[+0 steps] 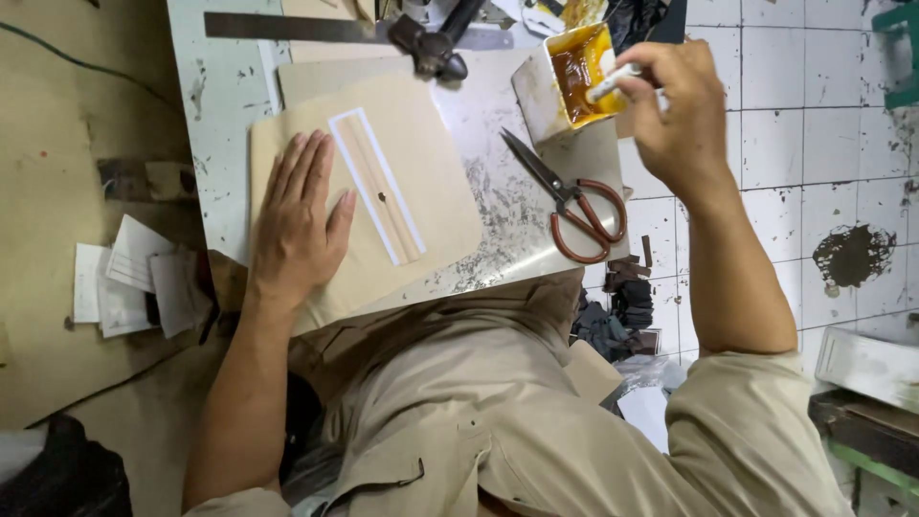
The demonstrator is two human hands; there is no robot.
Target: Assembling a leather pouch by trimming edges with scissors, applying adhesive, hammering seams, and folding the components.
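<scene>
Head view: scissors (pixel 574 206) (closed) between tan sheet (pixel 383 191), glue tin (pixel 572 81).

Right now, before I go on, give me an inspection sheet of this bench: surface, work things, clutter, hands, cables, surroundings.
Surface: pale work table, scuffed and stained.
Work things: tan sheet lying flat, with a white-edged strip on it; open glue tin with amber glue.
Clutter: brown-handled scissors, metal ruler, dark tool, paper stack, dark scraps.
Hands: left hand pressed flat on the sheet; right hand holds a white stick in the tin.
Cables: thin dark line on the brown floor covering, kind unclear.
Surroundings: dirty white floor tiles.
</scene>
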